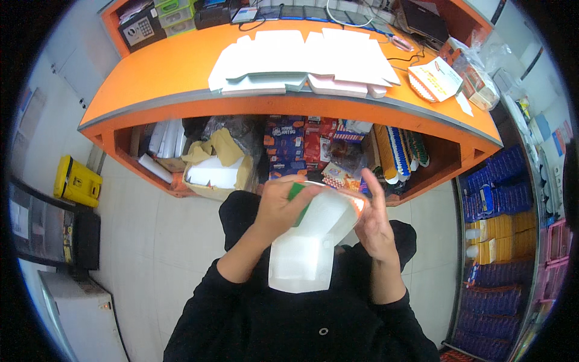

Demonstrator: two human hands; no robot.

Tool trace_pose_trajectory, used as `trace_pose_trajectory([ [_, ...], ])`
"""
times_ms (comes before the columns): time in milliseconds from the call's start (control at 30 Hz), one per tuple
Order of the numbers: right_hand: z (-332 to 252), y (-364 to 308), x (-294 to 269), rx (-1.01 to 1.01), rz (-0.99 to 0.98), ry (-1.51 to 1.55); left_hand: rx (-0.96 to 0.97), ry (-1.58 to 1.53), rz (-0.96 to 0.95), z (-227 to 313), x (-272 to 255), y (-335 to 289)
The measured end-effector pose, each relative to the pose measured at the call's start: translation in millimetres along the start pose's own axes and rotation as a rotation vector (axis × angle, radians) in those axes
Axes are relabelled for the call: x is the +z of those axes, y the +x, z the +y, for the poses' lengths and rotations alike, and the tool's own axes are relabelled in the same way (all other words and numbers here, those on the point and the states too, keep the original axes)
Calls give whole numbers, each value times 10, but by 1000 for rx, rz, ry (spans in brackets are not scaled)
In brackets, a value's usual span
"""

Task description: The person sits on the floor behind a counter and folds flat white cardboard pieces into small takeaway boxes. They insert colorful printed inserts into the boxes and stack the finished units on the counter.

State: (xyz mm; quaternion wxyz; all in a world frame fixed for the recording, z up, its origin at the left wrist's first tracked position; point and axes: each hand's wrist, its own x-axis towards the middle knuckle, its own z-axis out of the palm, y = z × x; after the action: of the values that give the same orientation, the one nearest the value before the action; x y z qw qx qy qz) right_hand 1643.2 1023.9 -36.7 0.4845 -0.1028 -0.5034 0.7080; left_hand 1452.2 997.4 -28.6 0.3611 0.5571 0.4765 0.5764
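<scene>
Orange tabletop (157, 66) carries white card blanks (265, 54) along its near edge. Between that edge and the person, a white carton (301, 259) looks light, springy, easily creased; best held by its walls. The left hand (282, 210) clamps its green-marked wall; the right hand's (376, 228) fingers are spread.

Orange counter (157, 69); safe (137, 33) back left, green boxes (176, 16) just beside it; dark laptop (423, 22) back right. Yellow bin (78, 183) on floor (145, 247), left; pink baskets (555, 260), right edge.
</scene>
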Motion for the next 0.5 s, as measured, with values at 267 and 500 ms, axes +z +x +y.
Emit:
trace_pose_trajectory([
  [267,25,-28,-272,353,-84,-391,-239,112,-59,-84,-10,-16],
  [500,-6,-21,-257,-157,693,-510,-21,-224,233,-377,-189,4],
])
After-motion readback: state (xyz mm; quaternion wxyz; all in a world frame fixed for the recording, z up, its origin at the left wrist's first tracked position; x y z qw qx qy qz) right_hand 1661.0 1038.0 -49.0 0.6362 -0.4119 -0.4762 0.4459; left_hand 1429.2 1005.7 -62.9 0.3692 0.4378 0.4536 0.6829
